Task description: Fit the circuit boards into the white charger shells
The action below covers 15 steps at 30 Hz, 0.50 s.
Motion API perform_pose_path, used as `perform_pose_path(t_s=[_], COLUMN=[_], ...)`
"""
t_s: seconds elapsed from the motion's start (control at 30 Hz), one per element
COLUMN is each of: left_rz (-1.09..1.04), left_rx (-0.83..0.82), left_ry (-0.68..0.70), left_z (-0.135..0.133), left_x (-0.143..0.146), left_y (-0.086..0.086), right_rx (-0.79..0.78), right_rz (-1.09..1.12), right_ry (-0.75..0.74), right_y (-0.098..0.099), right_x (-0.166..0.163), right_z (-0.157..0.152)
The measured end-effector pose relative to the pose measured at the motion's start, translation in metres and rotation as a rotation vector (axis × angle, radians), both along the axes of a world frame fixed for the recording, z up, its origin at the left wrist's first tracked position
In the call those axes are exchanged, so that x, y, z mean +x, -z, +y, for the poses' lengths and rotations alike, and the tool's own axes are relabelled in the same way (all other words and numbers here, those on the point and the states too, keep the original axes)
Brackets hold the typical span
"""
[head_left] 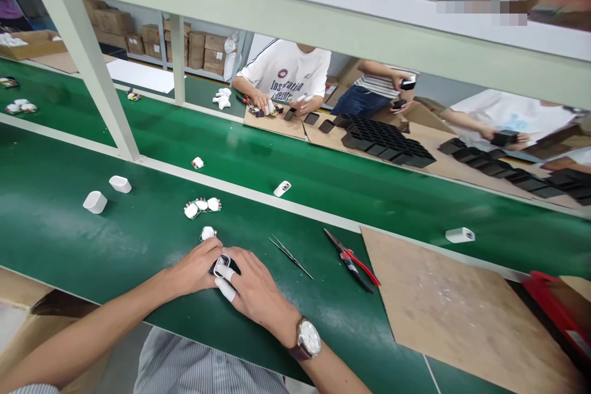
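Both hands meet at the near edge of the green bench around a small housing (223,265) with a white rim and dark parts. My left hand (201,265) is closed on its left side. My right hand (253,286), with white finger covers on two digits and a watch on the wrist, presses on it from above and the right. Fingers hide much of the housing. Just beyond it lies a small circuit board with a white blob (208,233). A row of similar boards (202,205) sits farther back.
To the right lie tweezers (290,257), red-and-black pliers (351,260) and a cardboard sheet (443,301). Two white housings (95,202) stand at left. White pieces (282,188) rest on the green belt (240,154). Co-workers handle black boxes (388,138) across it, beyond a frame post (96,61).
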<state>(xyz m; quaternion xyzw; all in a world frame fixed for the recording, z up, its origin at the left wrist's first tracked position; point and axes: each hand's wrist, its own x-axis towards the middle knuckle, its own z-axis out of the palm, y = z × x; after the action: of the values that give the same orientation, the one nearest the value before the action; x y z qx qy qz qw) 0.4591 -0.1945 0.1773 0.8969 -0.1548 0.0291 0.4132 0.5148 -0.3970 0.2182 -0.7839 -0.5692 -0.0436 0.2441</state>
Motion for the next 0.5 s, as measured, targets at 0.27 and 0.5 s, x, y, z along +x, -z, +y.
perform_pose_path(t_s=[0.27,0.5], left_rz=[-0.140,-0.440], left_rx=[0.138,0.300], left_ry=[-0.073,-0.084], left_z=[0.007,-0.010], left_x=[-0.025,-0.037], left_y=[-0.017,-0.017], right_rx=[0.254,0.227], right_rz=[0.355,0.362], right_ry=[0.176,0.182], right_y=[-0.001,0.024], right_x=[0.025,0.033], right_z=[-0.024,-0.027])
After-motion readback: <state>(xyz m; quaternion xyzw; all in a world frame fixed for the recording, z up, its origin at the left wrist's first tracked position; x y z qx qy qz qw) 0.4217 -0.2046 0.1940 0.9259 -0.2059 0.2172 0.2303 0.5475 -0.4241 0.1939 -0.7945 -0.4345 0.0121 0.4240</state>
